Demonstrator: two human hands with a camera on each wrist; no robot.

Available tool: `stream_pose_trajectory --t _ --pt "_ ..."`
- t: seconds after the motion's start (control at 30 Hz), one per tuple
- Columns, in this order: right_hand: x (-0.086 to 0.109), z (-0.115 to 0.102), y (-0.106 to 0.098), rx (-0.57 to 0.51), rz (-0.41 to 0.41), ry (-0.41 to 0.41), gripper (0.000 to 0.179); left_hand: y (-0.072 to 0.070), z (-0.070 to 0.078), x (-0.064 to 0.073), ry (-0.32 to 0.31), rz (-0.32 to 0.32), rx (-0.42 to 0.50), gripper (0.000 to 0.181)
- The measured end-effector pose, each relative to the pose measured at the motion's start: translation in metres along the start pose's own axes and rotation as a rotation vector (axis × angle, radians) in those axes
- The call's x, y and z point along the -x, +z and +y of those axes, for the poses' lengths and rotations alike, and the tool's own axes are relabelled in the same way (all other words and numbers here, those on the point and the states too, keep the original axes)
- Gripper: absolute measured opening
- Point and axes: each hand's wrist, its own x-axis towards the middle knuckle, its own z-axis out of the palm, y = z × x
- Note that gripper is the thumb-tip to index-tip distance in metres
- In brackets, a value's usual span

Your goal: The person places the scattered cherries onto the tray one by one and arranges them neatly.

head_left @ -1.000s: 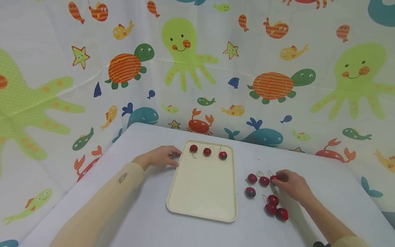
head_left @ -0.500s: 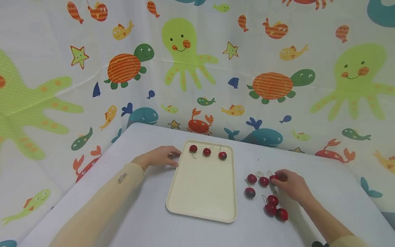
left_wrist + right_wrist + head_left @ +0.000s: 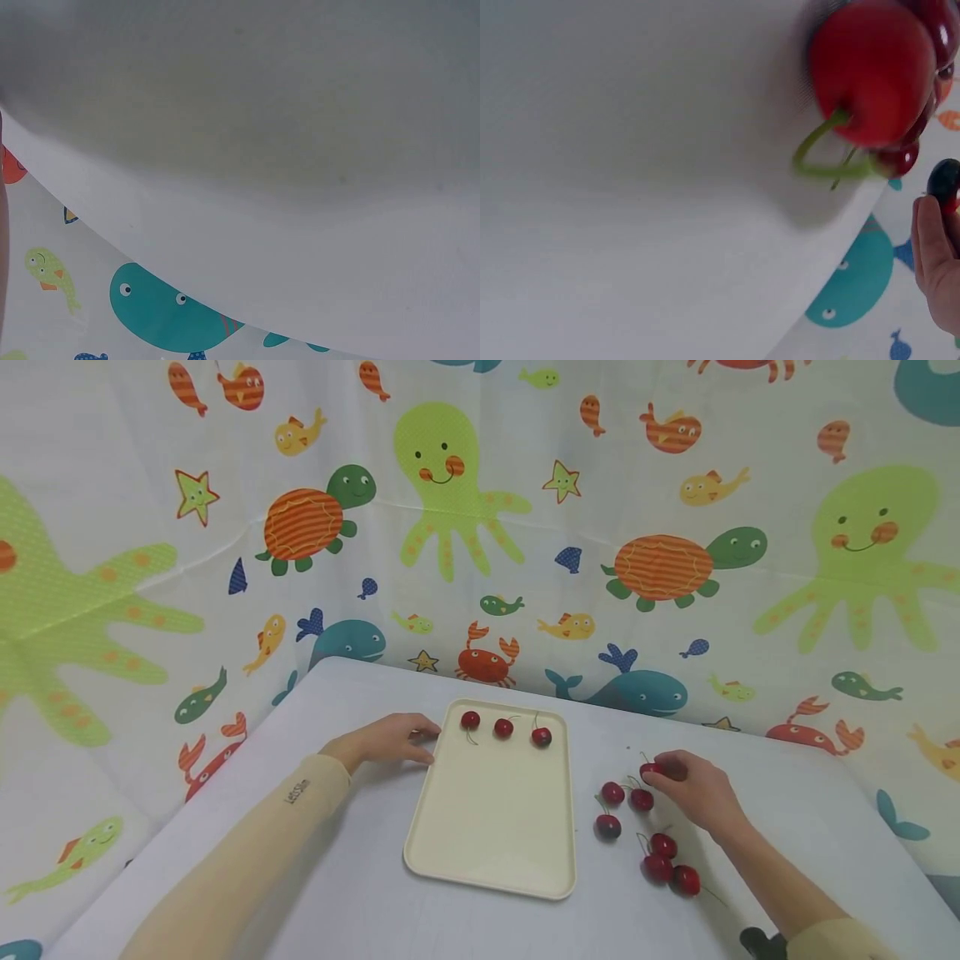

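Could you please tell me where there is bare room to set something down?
Free: the tray, nearer than its three cherries; the table between tray and left sleeve. Crowded: right of the tray, where six cherries lie beside the right hand, which holds another cherry.

Cherries deep red, stems green — one blurred cherry in the right wrist view looks brighter, perhaps scarlet. Tray plain cream; left sleeve beige, dark-lettered; tabletop white; backdrop white — printed with lime octopuses, orange-striped turtles, teal whales.
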Motion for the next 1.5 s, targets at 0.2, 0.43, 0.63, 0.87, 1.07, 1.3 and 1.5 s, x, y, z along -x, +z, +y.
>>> stream_pose_trajectory --t 0.2,0.43,0.63,0.87,1.07,1.3,1.5 --pt "-0.003 -0.021 0.010 -0.014 0.000 -0.005 0.053 0.000 0.000 0.000 0.006 -0.004 -0.006 0.057" --pt "-0.007 -0.047 0.019 -0.038 0.001 -0.042 0.051 0.000 0.001 0.001 -0.006 -0.008 -0.004 0.056" --pt "-0.010 -0.063 0.025 -0.068 -0.012 -0.035 0.050 -0.001 0.002 0.001 -0.004 -0.007 -0.012 0.056" --pt "-0.012 -0.085 0.041 -0.087 -0.018 -0.051 0.044 -0.002 0.002 0.003 -0.012 -0.005 -0.010 0.057" --pt "-0.012 -0.105 0.057 -0.115 -0.017 -0.094 0.037 -0.001 0.002 0.003 -0.010 -0.005 -0.005 0.056" --pt "-0.011 -0.125 0.074 -0.157 -0.044 -0.144 0.037 -0.001 0.001 0.003 0.006 -0.001 0.001 0.055" --pt "-0.011 -0.139 0.082 -0.163 -0.056 -0.180 0.036 -0.001 0.002 0.003 0.000 -0.001 0.010 0.054"
